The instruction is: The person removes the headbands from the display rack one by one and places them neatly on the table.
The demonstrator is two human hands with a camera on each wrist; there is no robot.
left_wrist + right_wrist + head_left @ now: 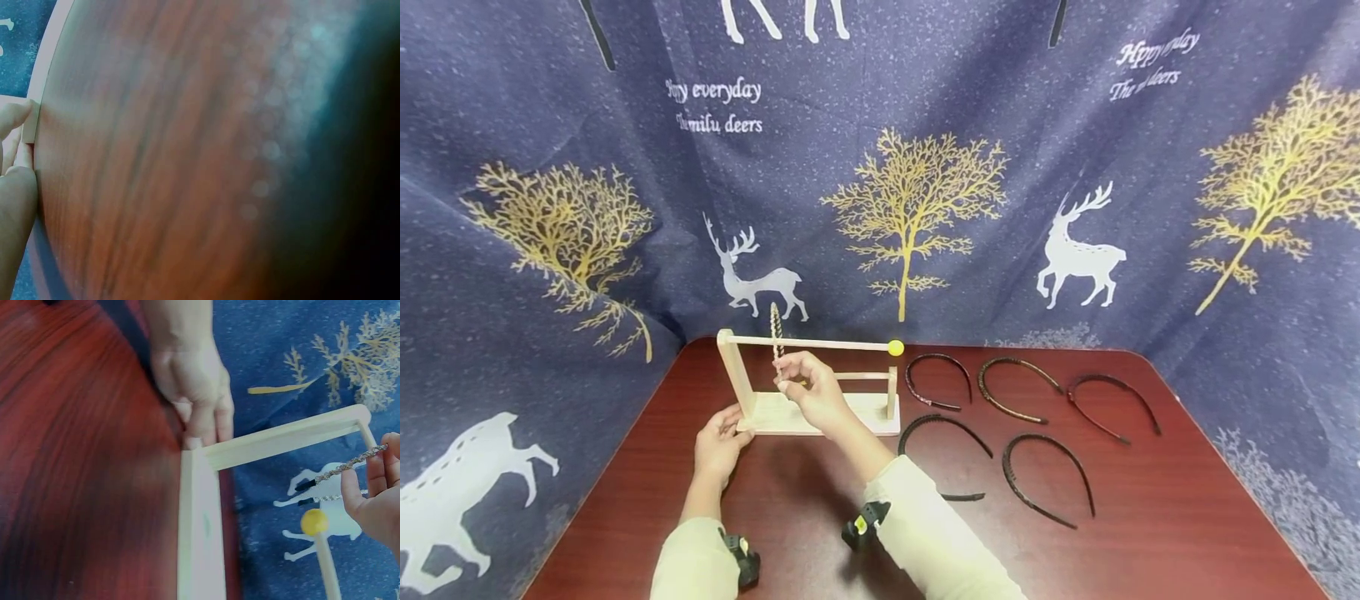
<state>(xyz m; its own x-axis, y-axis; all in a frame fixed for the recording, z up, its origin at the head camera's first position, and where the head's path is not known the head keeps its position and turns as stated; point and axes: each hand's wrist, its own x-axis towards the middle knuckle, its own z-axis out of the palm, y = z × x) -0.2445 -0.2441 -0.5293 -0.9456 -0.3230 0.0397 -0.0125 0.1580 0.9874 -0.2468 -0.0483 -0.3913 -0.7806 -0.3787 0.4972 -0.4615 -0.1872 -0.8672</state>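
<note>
A pale wooden stand (pixel 820 425) with two horizontal rods rests near the back left of the table. My left hand (pixel 717 446) grips the left end of its base; in the left wrist view only a few of that hand's fingers (pixel 14 119) show at the edge. Between thumb and fingers, my right hand (pixel 814 396) pinches a braided, glittery headband (pixel 777 321) at the upper rod (pixel 835 343). From the right wrist, the headband (pixel 350 464) has its dark tips pointing down toward the base. Whether it bears on the rod cannot be told.
Several dark headbands lie right of the stand, among them a black one (pixel 943 419), a gold-toned one (pixel 1003 410) and a reddish one (pixel 1097 423). A yellow ball (pixel 896 347) caps the upper rod. Behind the reddish-brown table (pixel 1195 517) hangs a blue deer-print cloth (pixel 970 275).
</note>
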